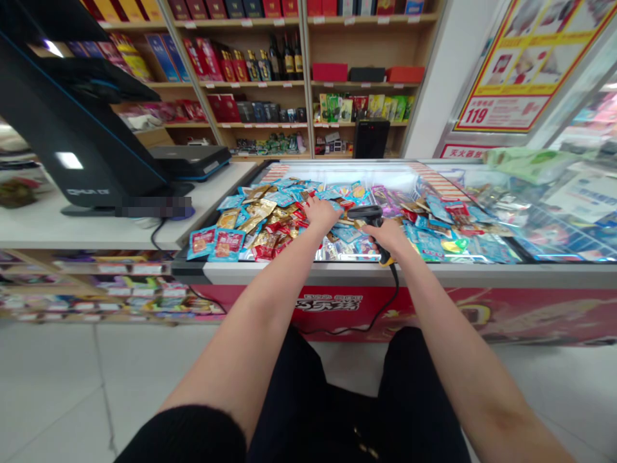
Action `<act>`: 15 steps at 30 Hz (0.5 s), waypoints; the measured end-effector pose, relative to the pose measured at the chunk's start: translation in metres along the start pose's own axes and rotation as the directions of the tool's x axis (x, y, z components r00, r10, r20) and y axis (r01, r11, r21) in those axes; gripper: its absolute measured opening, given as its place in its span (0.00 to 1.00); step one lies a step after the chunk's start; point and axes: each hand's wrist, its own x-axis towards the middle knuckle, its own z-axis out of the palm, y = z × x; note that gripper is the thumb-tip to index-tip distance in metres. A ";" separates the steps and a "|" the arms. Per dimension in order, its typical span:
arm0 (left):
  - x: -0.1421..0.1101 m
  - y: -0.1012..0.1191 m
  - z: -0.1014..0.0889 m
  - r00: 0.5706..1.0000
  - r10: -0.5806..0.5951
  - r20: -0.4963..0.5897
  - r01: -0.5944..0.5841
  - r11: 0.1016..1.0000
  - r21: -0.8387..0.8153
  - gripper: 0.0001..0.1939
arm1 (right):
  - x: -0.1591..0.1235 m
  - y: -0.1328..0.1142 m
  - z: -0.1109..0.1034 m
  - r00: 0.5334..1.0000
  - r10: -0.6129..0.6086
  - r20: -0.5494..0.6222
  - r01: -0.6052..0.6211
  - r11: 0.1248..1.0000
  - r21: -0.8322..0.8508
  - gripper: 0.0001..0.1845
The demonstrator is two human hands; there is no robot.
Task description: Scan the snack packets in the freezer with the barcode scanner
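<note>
Scanner [367,216] is in your right hand [388,236], fingers wrapped round the black handle, so that grip is closed firmly on it, with the head poking forward over the pile. Its cord [385,308] runs down over the front edge of the chest freezer [385,273] and loops across the red panel [332,312] toward the floor [53,399].

Your left hand [321,215] is resting palm-down on the snack packets [270,222], grip spread, and as far as I can see it's not pinching anything. Your two hands are near each other but not touching, both over the middle of the freezer. The packets are heaped right across it, with gold and red ones by your left hand, blue ones around the edges and a couple of big blue packs at the near left corner.

Left of the freezer there's the white desk [87,225] with a black till [72,128] and a flat black device [190,161] on it. Behind everything, wooden shelves [371,38] hold red boxes and bottles [284,58]. A small black box [371,138] stands at the far end of the freezer, and a red and yellow poster [530,64] with 119 on it hangs up on the right.
</note>
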 end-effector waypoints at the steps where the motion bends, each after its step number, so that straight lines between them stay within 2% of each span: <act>1: 0.003 0.000 0.000 1.000 -0.010 0.014 0.011 1.000 -0.020 0.35 | 0.001 0.001 0.000 1.000 -0.002 -0.003 0.002 1.000 -0.006 0.08; 7: 0.016 -0.014 -0.013 0.992 -0.114 0.061 0.123 0.973 -0.195 0.34 | 0.006 0.001 -0.001 1.000 -0.017 0.007 0.017 1.000 0.000 0.08; 12: 0.022 -0.036 -0.029 0.996 -0.060 0.071 0.084 0.918 -0.388 0.24 | 0.007 -0.004 0.003 1.000 -0.027 0.013 0.027 1.000 -0.001 0.09; 15: 0.022 -0.047 -0.040 0.985 -0.130 0.109 0.169 0.822 -0.543 0.18 | 0.006 -0.007 0.006 0.999 -0.036 0.021 0.036 0.999 -0.013 0.09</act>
